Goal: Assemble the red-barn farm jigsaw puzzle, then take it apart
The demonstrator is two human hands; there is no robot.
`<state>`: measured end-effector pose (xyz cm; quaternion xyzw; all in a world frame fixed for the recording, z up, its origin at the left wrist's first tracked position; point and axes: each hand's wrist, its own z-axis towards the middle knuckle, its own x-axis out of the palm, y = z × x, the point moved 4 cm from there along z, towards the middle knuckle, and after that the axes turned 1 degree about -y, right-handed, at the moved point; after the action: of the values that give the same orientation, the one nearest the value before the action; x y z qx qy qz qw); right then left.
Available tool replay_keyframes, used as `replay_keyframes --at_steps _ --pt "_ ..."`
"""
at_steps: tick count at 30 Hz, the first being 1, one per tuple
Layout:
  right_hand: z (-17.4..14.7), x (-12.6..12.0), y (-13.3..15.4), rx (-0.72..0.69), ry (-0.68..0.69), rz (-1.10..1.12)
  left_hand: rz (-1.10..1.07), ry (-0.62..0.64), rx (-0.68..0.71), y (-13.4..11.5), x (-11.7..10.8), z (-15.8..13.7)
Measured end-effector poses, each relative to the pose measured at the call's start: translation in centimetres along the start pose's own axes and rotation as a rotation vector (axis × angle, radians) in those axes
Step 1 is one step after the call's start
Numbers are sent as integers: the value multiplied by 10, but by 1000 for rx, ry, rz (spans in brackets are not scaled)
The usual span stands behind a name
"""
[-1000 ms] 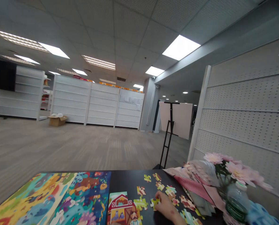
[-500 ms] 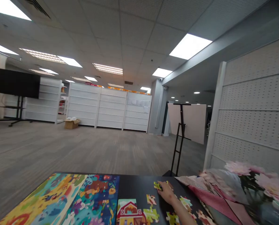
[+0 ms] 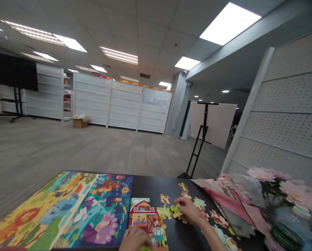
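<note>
My right hand (image 3: 189, 210) pinches a yellow-green jigsaw puzzle piece (image 3: 175, 211) just right of a partly joined barn puzzle (image 3: 140, 219). A green strip (image 3: 164, 212) of that puzzle lies beside the held piece. My left hand (image 3: 135, 240) rests with curled fingers over the barn puzzle's lower left part. A bit of yellow-green shows under its fingers; whether it is held is hidden. A loose brown-and-white piece (image 3: 165, 199) lies above the green strip. Several more loose pieces (image 3: 218, 219) are scattered to the right.
Two colourful animal pictures, one yellow (image 3: 41, 209) and one blue (image 3: 101, 209), cover the black table's left side. Wrapping paper (image 3: 224, 198), pink flowers (image 3: 292, 188) and a clear bottle (image 3: 289, 230) stand at the right. An easel (image 3: 204, 125) is beyond the table.
The view has tilted down. My right hand has come back from the far pieces toward the barn puzzle with a yellow-green piece. My left hand has come into view.
</note>
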<state>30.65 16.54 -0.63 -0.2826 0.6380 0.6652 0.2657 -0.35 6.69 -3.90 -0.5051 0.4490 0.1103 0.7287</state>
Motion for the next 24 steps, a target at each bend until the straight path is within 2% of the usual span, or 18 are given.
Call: replay_keyframes --at_steps 4,9,13,19,24 --pt "-9 10 4 -20 18 -78 10 -14 -24 9 7 2" --pt "-11 4 17 -113 -81 -219 22 -45 8 2 3 -1" --pt "-19 3 21 -125 -126 -287 19 -82 38 -2 -3 -3" --pt "-32 5 27 -161 -98 -308 11 -85 37 -3 -4 -4" --pt "-37 8 32 -190 -74 -318 36 -151 28 -9 -6 -7"
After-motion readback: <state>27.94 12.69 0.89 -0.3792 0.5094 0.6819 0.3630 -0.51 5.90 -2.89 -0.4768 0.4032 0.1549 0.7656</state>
